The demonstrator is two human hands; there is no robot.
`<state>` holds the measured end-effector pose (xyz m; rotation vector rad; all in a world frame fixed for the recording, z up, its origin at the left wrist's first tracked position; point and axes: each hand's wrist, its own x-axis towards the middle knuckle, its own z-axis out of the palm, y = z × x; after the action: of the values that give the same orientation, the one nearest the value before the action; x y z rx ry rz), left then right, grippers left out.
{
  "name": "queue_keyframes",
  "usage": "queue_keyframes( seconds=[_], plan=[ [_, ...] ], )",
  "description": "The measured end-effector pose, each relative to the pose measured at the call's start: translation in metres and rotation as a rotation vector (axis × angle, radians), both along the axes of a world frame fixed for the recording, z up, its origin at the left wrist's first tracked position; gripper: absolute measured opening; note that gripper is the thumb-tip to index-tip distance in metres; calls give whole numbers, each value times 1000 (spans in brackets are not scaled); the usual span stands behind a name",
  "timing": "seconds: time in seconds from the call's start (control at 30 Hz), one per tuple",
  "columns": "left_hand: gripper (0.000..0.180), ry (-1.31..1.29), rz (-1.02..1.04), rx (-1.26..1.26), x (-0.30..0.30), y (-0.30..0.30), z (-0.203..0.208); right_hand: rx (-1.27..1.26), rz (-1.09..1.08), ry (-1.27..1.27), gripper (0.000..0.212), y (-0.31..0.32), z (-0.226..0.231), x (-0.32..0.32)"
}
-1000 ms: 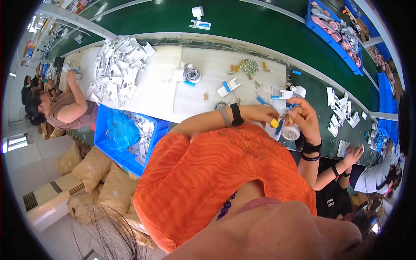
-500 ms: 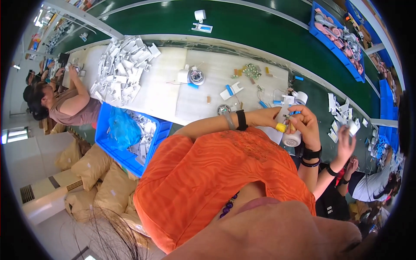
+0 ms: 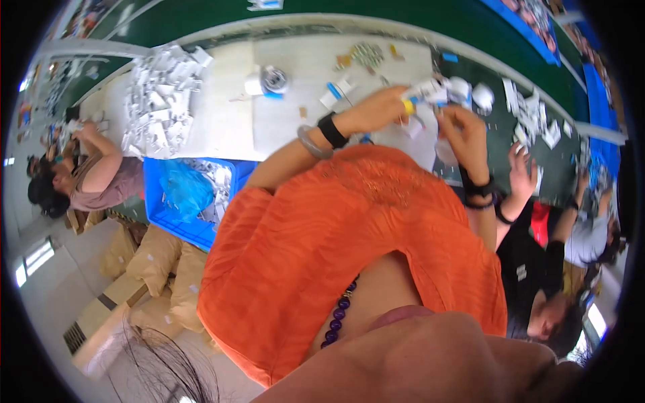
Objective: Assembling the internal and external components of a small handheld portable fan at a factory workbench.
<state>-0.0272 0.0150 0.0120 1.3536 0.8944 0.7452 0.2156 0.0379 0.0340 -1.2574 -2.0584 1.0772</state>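
My left hand (image 3: 391, 107), a yellow cover on one fingertip, is closed on a white plastic part (image 3: 427, 90) at the table's right end. Close by on the right, my right hand (image 3: 465, 133) has its fingers bent into a pinch. Motion blur hides what they grip. A pale rounded piece (image 3: 445, 152) shows just below those fingers. Past my hands stand a white round housing (image 3: 459, 88) and a white cup-shaped part (image 3: 482, 98). A white plate with a blue cell (image 3: 335, 93) lies left of my left hand.
White plastic pieces form a big heap (image 3: 161, 101) on the left. A blue crate (image 3: 195, 232) holds more, with a blue bag. Small circuit boards (image 3: 368, 56) lie at the back. A co-worker's hand (image 3: 521, 173) is close on my right, near scattered white parts (image 3: 531, 111).
The view has shifted, so the bench sits higher in it. My left hand has moved up with the white part. My right hand has come off the perforated round end it held.
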Motion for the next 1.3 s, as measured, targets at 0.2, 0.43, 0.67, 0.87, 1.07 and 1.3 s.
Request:
queue_keyframes(
  seconds=[0.2,0.43,0.67,0.87,1.07,1.3],
  plan=[
    [30,-543,129,-295,8,0,-11,365,-188,73,17,-8,-10,-27],
    [32,-360,247,-162,28,-3,-11,391,-262,257,16,-16,-17,-31],
    [37,-404,255,-230,24,-9,6,381,-178,394,16,-22,-15,-41],
    [39,-413,204,-157,26,-14,3,655,-100,193,23,-14,-14,-36],
    [39,-389,156,-104,25,-17,0,682,-98,189,26,-16,-13,-38],
    [39,-409,181,-42,29,-19,5,652,-86,210,27,-19,-11,-36]
  ],
)
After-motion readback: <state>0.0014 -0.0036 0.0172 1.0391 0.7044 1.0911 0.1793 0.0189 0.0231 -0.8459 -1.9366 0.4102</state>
